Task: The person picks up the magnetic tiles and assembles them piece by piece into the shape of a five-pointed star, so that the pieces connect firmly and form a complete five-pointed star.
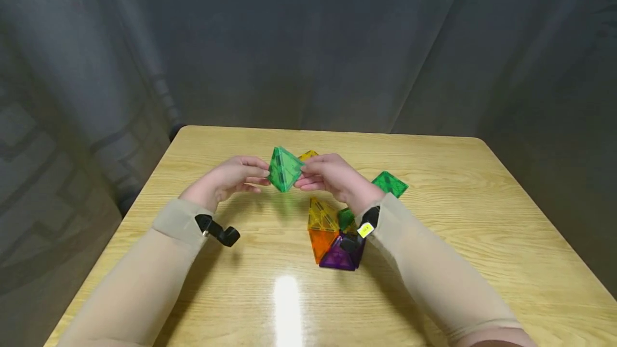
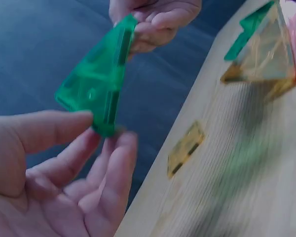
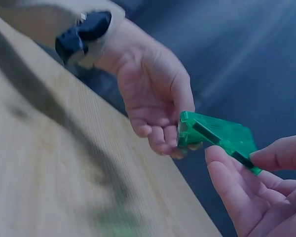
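Above the table, both hands hold a folded piece of joined green translucent magnetic tiles [image 1: 285, 169], triangular in outline. My left hand [image 1: 235, 176] pinches one corner between thumb and fingertips, which shows closely in the left wrist view. On the opposite side, my right hand [image 3: 266, 192] grips the tiles' edge with thumb and fingers. Below the right hand stands a built shape of magnetic tiles, with a yellow part [image 1: 322, 216], an orange part [image 1: 321, 242] and a purple part [image 1: 336, 257]. The right forearm and wrist hide some of that shape.
A flat green tile [image 1: 391, 183] lies on the wooden table [image 1: 241, 293] beyond the right forearm. Behind the right hand lies a yellow tile [image 2: 186, 148], partly hidden in the head view. A dark curtain [image 1: 308, 47] hangs behind the table's far edge.
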{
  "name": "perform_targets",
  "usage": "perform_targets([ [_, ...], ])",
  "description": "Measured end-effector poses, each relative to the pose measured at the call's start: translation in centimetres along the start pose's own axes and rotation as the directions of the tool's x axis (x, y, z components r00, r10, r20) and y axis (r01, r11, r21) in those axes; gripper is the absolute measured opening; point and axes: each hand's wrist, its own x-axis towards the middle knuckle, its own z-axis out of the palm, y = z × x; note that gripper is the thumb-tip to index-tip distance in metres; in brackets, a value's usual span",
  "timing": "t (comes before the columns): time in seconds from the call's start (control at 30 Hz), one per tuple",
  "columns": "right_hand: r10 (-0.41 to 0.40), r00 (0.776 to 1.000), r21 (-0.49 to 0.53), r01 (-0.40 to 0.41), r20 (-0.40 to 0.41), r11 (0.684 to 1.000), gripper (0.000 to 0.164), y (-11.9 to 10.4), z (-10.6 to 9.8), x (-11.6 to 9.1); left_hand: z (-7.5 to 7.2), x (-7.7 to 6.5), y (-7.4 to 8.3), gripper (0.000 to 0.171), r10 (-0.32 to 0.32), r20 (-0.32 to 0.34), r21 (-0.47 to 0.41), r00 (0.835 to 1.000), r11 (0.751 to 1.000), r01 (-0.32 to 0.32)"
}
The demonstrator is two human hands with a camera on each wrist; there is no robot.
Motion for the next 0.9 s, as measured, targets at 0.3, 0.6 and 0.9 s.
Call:
perform_targets([
  [0.3, -0.12, 0.991, 0.098, 0.113, 0.066, 0.989, 0.011, 0.5, -1.0, -6.3, 3.1, -2.6, 0.2, 0.01, 0.197, 0.209, -0.094, 0.958, 0.979, -0.181],
  [0.6, -0.383, 0.923, 0.013, 0.383, 0.029, 0.924, 0.04, 2.1, -1.2, -10.6, 6.8, -5.0, 0.1, 0.025, 0.288, 0.176, -0.196, 0.941, 0.947, -0.253],
  [0.9, -0.476, 0.871, -0.021, 0.482, 0.126, 0.876, 0.018, 3.8, -2.1, -11.5, 7.9, -5.4, -1.0, 0.022, 0.366, 0.129, -0.303, 0.922, 0.899, -0.315],
])
